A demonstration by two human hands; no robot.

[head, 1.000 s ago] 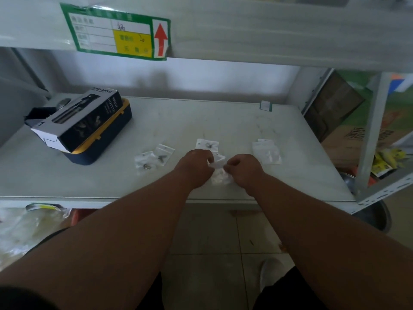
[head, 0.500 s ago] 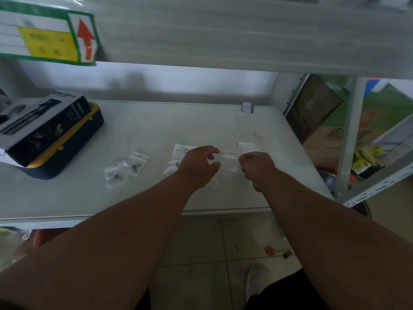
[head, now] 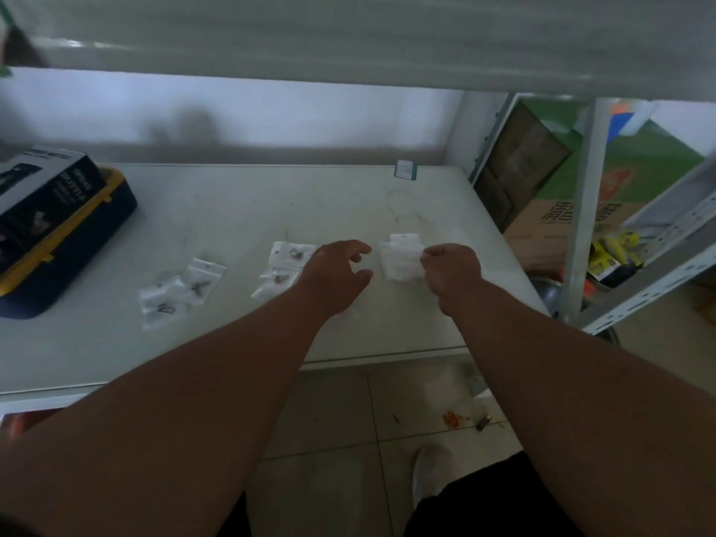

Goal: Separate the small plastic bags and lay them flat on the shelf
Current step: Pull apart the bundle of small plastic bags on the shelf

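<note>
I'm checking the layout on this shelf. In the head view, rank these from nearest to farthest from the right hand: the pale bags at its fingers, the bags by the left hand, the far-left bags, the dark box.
1. Pale plastic bags, at the right hand fingers.
2. Clear bags with small parts, beside the left hand.
3. Clear bags farther left.
4. Dark blue and yellow box, far left.

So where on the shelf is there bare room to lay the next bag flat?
Bare shelf runs behind the bags to the back wall, and along the front edge left of the left hand. The middle is crowded: bag clusters, the right hand holding bags.
</note>
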